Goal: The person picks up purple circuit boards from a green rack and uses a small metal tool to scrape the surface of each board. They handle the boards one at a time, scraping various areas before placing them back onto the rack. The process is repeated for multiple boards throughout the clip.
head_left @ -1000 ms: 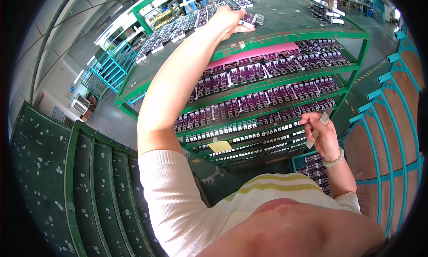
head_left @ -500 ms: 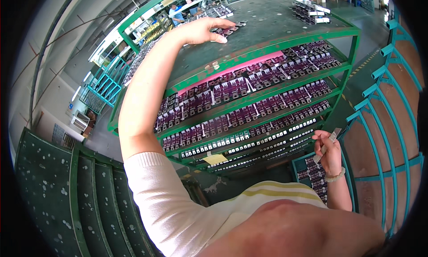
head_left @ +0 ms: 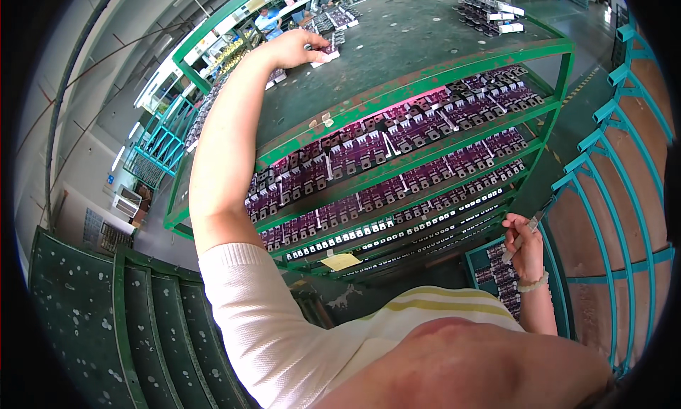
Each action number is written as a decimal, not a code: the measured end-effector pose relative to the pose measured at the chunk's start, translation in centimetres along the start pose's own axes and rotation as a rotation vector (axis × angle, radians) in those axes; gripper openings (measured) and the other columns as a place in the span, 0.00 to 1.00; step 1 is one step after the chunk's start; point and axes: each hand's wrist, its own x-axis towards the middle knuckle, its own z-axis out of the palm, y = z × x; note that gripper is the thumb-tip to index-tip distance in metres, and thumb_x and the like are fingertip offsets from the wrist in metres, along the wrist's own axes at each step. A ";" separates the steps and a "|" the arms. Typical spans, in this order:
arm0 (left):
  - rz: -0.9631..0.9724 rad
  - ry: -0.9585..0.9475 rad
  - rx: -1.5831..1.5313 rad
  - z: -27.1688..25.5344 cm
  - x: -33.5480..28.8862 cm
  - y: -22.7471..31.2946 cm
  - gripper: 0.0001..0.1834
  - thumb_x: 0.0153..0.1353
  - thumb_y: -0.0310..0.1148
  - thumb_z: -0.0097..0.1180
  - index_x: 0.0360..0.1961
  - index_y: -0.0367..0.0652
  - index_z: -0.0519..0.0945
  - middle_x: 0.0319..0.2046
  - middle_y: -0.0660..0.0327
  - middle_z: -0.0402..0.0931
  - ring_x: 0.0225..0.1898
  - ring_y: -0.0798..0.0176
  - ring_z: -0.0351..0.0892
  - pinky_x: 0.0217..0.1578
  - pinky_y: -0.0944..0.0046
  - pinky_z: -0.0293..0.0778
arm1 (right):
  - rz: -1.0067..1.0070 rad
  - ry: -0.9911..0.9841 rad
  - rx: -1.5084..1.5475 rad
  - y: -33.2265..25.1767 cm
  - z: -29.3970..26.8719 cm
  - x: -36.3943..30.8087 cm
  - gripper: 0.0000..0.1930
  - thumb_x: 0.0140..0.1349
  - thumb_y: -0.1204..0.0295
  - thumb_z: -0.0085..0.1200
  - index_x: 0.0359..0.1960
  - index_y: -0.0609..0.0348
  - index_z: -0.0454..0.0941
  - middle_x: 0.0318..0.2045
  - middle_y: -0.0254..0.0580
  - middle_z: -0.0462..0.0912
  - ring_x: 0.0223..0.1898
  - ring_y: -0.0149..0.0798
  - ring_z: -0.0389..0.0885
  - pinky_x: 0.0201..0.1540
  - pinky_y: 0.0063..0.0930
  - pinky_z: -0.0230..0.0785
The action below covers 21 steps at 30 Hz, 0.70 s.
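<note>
My left hand [head_left: 294, 48] reaches over the green rack's top shelf [head_left: 397, 33]. Its fingers are closed on a small purple circuit board [head_left: 325, 53] with a pale edge, low over or touching the shelf surface. Just beyond the hand lie more circuit boards [head_left: 342, 17] in a group at the far left of that shelf. At the right, my right hand [head_left: 526, 249] is raised beside the rack, fingers curled round a thin, flat translucent strip [head_left: 537, 219]. Part of the strip is hidden by the fingers.
Lower shelves hold long rows of purple boards [head_left: 362, 153]. A stack of boards [head_left: 489, 13] stands at the top shelf's far right. Below my right hand is a tray of boards [head_left: 500, 278]. Teal frames [head_left: 603, 196] line the right side; a green stepped rack [head_left: 78, 295] is at left.
My left hand has moved left across the top shelf with the circuit board, closer to the grouped boards. My right hand keeps the strip, with its position nearly the same.
</note>
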 end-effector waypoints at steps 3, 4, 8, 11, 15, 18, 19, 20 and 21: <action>-0.060 -0.012 0.068 0.1 -0.1 -0.3 0.24 0.60 0.40 0.58 0.56 0.41 0.74 0.54 0.53 0.74 0.56 0.56 0.72 0.58 0.61 0.65 | 0.007 0.009 -0.008 0.2 -0.2 0.3 0.11 0.66 0.70 0.47 0.42 0.65 0.75 0.33 0.41 0.81 0.21 0.24 0.67 0.19 0.17 0.56; -0.072 -0.009 0.052 0.2 -0.1 -0.4 0.25 0.60 0.40 0.58 0.56 0.41 0.74 0.54 0.53 0.74 0.56 0.56 0.72 0.58 0.61 0.65 | 0.016 0.009 -0.008 0.3 0.0 0.4 0.11 0.66 0.70 0.47 0.42 0.65 0.75 0.32 0.41 0.81 0.21 0.24 0.67 0.19 0.17 0.56; -0.114 -0.003 0.026 0.5 -0.1 -0.8 0.25 0.60 0.41 0.58 0.57 0.41 0.74 0.54 0.53 0.74 0.56 0.55 0.72 0.57 0.60 0.65 | 0.045 0.007 -0.002 1.0 0.1 1.0 0.10 0.66 0.71 0.46 0.42 0.65 0.75 0.32 0.41 0.80 0.20 0.24 0.67 0.19 0.17 0.57; -0.138 0.006 0.059 0.7 0.0 -1.2 0.26 0.61 0.42 0.57 0.57 0.40 0.73 0.53 0.52 0.75 0.55 0.55 0.73 0.56 0.60 0.66 | 0.063 0.007 -0.004 1.4 0.0 1.2 0.10 0.66 0.71 0.46 0.42 0.65 0.75 0.32 0.41 0.80 0.20 0.24 0.67 0.19 0.16 0.57; -0.175 0.004 0.064 0.8 -0.2 -1.8 0.26 0.61 0.43 0.57 0.57 0.40 0.73 0.52 0.51 0.75 0.54 0.54 0.74 0.56 0.60 0.66 | 0.083 -0.003 0.009 1.8 0.0 1.3 0.10 0.66 0.73 0.45 0.41 0.66 0.75 0.32 0.40 0.81 0.20 0.23 0.67 0.19 0.17 0.56; -0.201 0.012 0.041 0.8 -0.3 -1.4 0.26 0.61 0.42 0.57 0.57 0.39 0.73 0.52 0.50 0.75 0.54 0.54 0.74 0.55 0.59 0.67 | 0.088 0.004 0.005 2.1 -0.3 1.4 0.09 0.66 0.73 0.45 0.41 0.66 0.75 0.32 0.41 0.81 0.20 0.23 0.67 0.19 0.16 0.56; -0.195 0.008 0.042 0.7 -0.3 -1.1 0.26 0.61 0.43 0.57 0.57 0.39 0.73 0.52 0.49 0.75 0.54 0.52 0.74 0.55 0.58 0.67 | 0.090 0.007 0.006 2.1 -0.5 1.4 0.09 0.66 0.73 0.45 0.41 0.66 0.75 0.32 0.41 0.81 0.20 0.23 0.67 0.19 0.16 0.56; -0.194 0.007 0.065 0.6 -0.2 -1.0 0.27 0.61 0.43 0.57 0.57 0.39 0.73 0.52 0.49 0.75 0.54 0.52 0.74 0.55 0.58 0.67 | 0.092 0.011 0.007 2.1 -0.6 1.4 0.09 0.66 0.73 0.45 0.41 0.66 0.75 0.32 0.41 0.81 0.20 0.24 0.67 0.19 0.16 0.56; -0.192 0.006 0.088 0.5 -0.2 -0.9 0.27 0.61 0.43 0.57 0.57 0.39 0.73 0.52 0.48 0.75 0.54 0.52 0.74 0.55 0.58 0.67 | 0.092 0.007 0.004 2.1 -0.6 1.5 0.09 0.66 0.73 0.45 0.41 0.66 0.75 0.32 0.41 0.81 0.20 0.24 0.67 0.19 0.16 0.57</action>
